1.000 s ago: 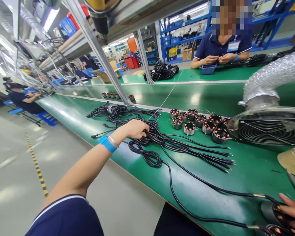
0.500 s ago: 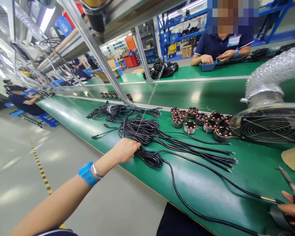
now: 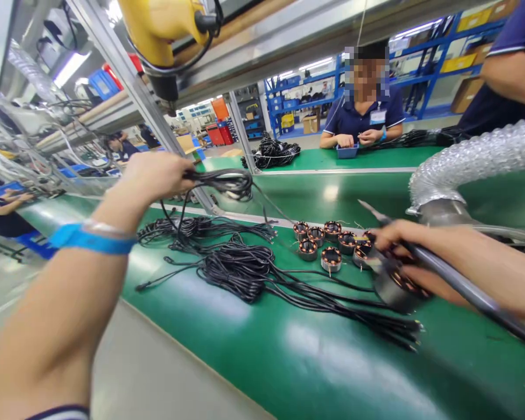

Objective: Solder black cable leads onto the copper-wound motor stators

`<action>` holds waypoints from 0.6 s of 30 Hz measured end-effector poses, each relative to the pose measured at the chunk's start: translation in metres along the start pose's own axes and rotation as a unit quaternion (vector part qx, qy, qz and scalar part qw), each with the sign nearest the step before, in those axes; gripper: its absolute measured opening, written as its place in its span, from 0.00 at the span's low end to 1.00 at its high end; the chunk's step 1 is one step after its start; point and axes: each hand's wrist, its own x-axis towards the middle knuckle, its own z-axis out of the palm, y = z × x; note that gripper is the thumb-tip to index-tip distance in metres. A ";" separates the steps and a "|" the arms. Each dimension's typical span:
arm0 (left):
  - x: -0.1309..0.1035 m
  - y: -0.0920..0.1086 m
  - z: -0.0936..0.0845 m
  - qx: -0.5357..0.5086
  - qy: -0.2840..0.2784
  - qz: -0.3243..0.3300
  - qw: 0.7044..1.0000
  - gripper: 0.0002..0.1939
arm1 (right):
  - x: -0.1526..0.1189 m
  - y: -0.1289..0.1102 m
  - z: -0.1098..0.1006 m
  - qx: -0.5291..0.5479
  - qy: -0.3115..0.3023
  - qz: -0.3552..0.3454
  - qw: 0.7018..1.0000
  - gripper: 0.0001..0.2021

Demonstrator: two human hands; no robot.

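Note:
My left hand is closed round one end of a coiled black cable, held up above the bench. A strand runs from this coil down toward the right. At the right, my blurred right hand grips a soldering iron with its pointed tip up and to the left. The same hand also holds a motor stator, a grey ring with copper windings, tilted above the bench. Below lies a heap of black cables, their stripped ends pointing right. Several more stators stand behind it.
The green bench runs off to the far left. Another cable bundle lies behind the heap. A silver duct rises at the right. Overhead hangs a yellow power tool. A co-worker sits across, handling a blue box.
My left hand has lifted the coiled cable off the bench, up and to the left. My right hand has come up and inward with the soldering iron and stator. The view has shifted.

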 end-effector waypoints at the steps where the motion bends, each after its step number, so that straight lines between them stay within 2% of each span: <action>1: 0.025 0.015 0.000 -0.009 0.025 -0.008 1.000 0.19 | 0.032 0.002 -0.006 -0.018 -0.044 0.013 0.999 0.15; 3: 0.073 0.050 0.003 -0.028 0.060 -0.010 0.998 0.18 | 0.094 0.017 -0.011 -0.077 -0.079 0.078 0.991 0.21; 5: 0.114 0.088 0.009 -0.085 0.103 -0.023 0.991 0.17 | 0.145 0.042 -0.005 -0.113 -0.072 0.115 0.984 0.23; 7: 0.144 0.126 0.017 -0.146 0.136 -0.034 0.979 0.18 | 0.183 0.073 0.007 -0.151 -0.064 0.151 0.975 0.21; 9: 0.163 0.161 0.032 -0.176 0.143 -0.022 0.974 0.19 | 0.206 0.103 0.024 -0.184 -0.067 0.197 0.961 0.16; 12: 0.170 0.201 0.065 -0.200 0.105 0.028 0.974 0.17 | 0.218 0.141 0.048 -0.213 -0.084 0.270 0.935 0.15; 14: 0.164 0.214 0.093 -0.210 0.066 0.060 0.974 0.17 | 0.215 0.159 0.060 -0.220 -0.100 0.312 0.919 0.16; 16: 0.154 0.212 0.118 -0.215 0.031 0.070 0.974 0.15 | 0.208 0.171 0.067 -0.222 -0.115 0.346 0.904 0.15; 18: 0.142 0.200 0.136 -0.220 -0.001 0.061 0.974 0.15 | 0.202 0.179 0.069 -0.225 -0.122 0.370 0.893 0.16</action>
